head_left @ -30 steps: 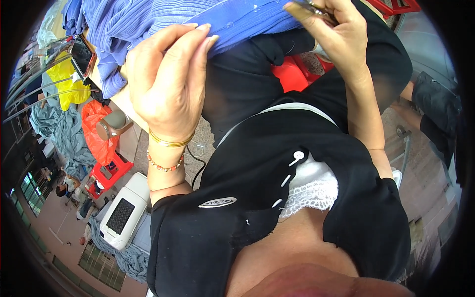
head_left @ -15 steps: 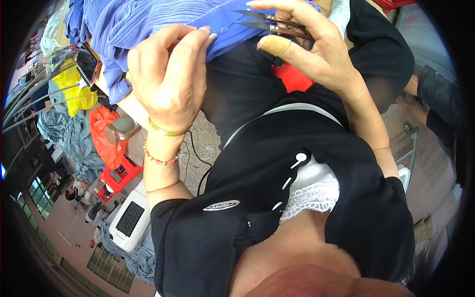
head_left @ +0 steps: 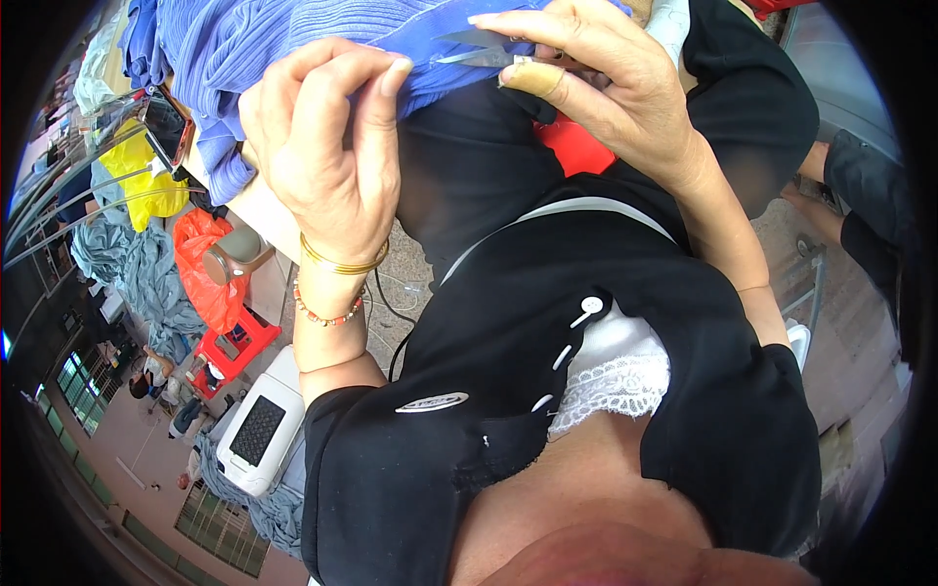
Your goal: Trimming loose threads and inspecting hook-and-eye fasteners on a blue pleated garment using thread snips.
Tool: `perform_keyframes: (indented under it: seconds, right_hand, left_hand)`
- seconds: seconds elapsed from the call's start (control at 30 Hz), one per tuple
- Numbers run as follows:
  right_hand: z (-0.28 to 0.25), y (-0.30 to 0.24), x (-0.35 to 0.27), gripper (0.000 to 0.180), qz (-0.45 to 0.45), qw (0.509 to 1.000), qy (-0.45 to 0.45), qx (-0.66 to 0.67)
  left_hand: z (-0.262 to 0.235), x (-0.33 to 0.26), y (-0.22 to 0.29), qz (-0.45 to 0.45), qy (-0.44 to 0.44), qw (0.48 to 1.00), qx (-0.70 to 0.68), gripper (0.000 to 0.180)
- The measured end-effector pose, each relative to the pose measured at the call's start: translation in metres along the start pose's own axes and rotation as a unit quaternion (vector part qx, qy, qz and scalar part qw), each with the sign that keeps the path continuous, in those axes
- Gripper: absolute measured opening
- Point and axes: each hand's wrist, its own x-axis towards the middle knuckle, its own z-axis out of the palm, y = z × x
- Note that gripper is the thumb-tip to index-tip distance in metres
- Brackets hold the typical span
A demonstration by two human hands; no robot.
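A blue-violet ribbed knit garment (head_left: 264,49) lies heaped at the top of the view, with a smoother band along its near part. My left hand (head_left: 327,146) is closed in a pinch at the garment's near edge, thumb against forefinger; whatever is between them is too small or hidden. Just to the right, my right hand (head_left: 625,93) grips small dark scissors (head_left: 474,57). Their blades are parted and point left over the smooth band, close to my left fingertips. A yellowish wrap covers my right thumb tip.
At the left, a phone-like dark device (head_left: 168,132) sits by the table edge, near a yellow bag (head_left: 142,181). An orange-red bag (head_left: 205,264), a red stool (head_left: 239,347) and a white box (head_left: 259,435) stand lower. Another person's leg (head_left: 860,176) shows at right.
My left hand has shifted slightly left, its fingertips drawing back from the band. The right hand and scissors have moved left and a little down, and thumb and forefinger are closer together.
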Motion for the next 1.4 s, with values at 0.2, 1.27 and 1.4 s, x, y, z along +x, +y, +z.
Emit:
perform_keyframes:
  seconds: [0.2, 1.27, 1.4]
  right_hand:
    - [0.003, -0.001, 0.001, 0.040, -0.018, 1.000, 0.006, -0.009]
    - [0.007, -0.008, 0.007, 0.035, -0.022, 1.000, 0.012, -0.019]
    - [0.000, -0.017, 0.015, 0.039, -0.027, 0.998, -0.023, -0.060]
  left_hand:
    - [0.000, 0.000, 0.003, -0.027, 0.002, 0.999, -0.026, 0.009]
    - [-0.001, -0.011, 0.010, -0.077, 0.054, 0.992, -0.089, 0.009]
    - [-0.002, -0.011, 0.006, -0.127, 0.076, 0.980, -0.130, 0.008]
